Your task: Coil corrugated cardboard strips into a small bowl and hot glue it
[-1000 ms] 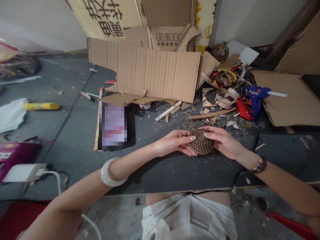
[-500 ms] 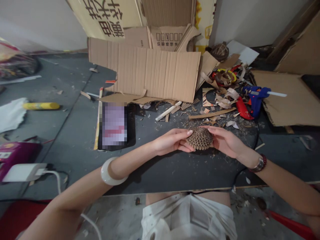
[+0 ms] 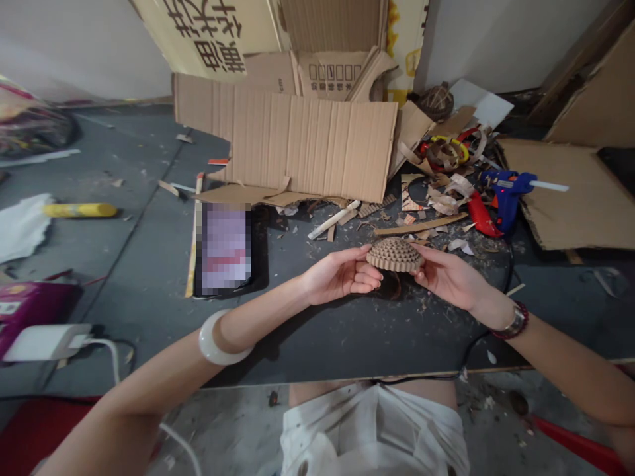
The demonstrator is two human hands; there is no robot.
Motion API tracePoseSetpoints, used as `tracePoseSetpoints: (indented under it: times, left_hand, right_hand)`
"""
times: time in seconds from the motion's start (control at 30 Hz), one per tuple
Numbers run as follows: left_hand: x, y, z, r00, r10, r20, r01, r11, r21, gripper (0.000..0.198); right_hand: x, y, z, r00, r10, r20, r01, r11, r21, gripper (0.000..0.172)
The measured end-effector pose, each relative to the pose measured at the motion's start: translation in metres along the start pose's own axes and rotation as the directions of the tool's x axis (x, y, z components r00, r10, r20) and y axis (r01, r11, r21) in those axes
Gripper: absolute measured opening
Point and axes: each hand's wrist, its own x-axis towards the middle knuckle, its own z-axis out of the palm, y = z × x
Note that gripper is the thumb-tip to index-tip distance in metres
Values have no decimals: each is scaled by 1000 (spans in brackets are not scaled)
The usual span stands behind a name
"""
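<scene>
A dark grey worktop (image 3: pixel 357 350) carries cardboard scraps (image 3: pixel 421 226), a corrugated cardboard sheet (image 3: pixel 307 142) in front of a printed carton (image 3: pixel 208 39), and, at right, a blue hot glue gun (image 3: pixel 507 201) with white glue stick (image 3: pixel 550 186). One dome of ridged corrugated cardboard (image 3: pixel 395 254), rounded side up, is held just above the worktop between two bare hands: left hand (image 3: pixel 342 274) closed on its left rim, lower fingers loosely curled; right hand (image 3: pixel 446 276) pinching its right rim. Further left lie a smartphone (image 3: pixel 223 248), screen pixelated, and a yellow-handled tool (image 3: pixel 82 210).
</scene>
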Motion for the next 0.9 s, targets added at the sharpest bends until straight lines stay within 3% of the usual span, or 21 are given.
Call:
tracePoseSetpoints:
  times: [0.27, 0.47, 0.9]
  left_hand:
    - [0, 0, 2, 1000, -11, -1, 11, 999, 39, 49]
    - [0, -3, 2, 1000, -8, 14, 7, 993, 114, 46]
    - [0, -4, 0, 999, -5, 34, -1, 987, 162, 42]
  right_hand:
    - [1, 2, 0, 999, -33, 5, 33, 994, -102, 11]
    - [-1, 6, 0, 997, -73, 41, 80, 968, -237, 23]
    - [-2, 4, 2, 998, -52, 30, 57, 975, -214, 15]
